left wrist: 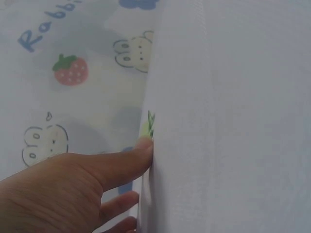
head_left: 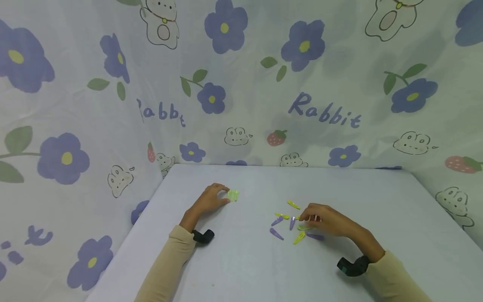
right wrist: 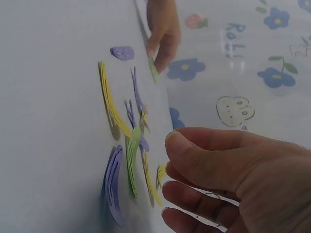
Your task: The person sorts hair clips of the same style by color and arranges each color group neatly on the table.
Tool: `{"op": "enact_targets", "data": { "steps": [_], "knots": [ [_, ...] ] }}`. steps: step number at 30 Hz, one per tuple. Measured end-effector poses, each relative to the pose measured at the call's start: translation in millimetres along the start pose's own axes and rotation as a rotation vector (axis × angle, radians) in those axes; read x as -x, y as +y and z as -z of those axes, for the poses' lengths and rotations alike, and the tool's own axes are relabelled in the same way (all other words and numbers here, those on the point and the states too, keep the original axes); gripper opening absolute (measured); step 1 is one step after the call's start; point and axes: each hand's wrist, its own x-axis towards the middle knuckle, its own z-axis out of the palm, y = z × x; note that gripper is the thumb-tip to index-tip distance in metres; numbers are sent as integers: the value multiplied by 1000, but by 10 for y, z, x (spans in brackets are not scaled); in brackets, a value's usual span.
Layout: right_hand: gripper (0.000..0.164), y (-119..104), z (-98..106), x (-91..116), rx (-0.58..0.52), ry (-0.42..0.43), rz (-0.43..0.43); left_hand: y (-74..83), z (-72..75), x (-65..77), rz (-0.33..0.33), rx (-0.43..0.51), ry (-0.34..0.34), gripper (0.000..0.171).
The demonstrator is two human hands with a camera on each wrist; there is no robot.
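Note:
Several light green hair clips [head_left: 233, 195] lie side by side in a short row on the white table [head_left: 241, 260]. My left hand [head_left: 211, 199] has its thumb and index finger at the left end of this row, pinching the clip there. In the left wrist view the thumb covers most of the green clips [left wrist: 148, 127]. Over a loose group of clips at the right is my right hand [head_left: 325, 219], fingers bent loosely with nothing between them. Just under its fingertips lies a single green clip [right wrist: 132, 162], beside a purple clip [right wrist: 113, 182] and a yellow clip [right wrist: 111, 104].
More yellow clips [head_left: 293, 204] and purple clips [head_left: 276, 234] are scattered left of the right hand. A printed cloth [head_left: 256, 105] with flowers and rabbits hangs behind the table and along its sides. Each wrist wears a black camera [head_left: 203, 236].

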Motion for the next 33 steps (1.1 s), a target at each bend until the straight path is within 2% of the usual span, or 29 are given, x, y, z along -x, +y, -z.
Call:
{"op": "enact_targets", "data": {
  "steps": [8, 16, 18, 23, 33],
  "knots": [
    [21, 24, -96, -25, 99, -27, -73, -54, -16, -17, -20, -5, 7, 43],
    [34, 41, -155, -7, 187, -26, -36, -36, 0, -10, -23, 3, 0, 43],
    [37, 42, -157, -2, 182, -29, -28, -32, 1, -12, -21, 5, -1, 43],
    [32, 45, -158, -5, 153, -40, -35, -32, 3, -24, -16, 3, -9, 43],
    [14, 54, -155, -25, 57, -93, -161, -21, 15, -5, -12, -3, -7, 44]
  ]
}}
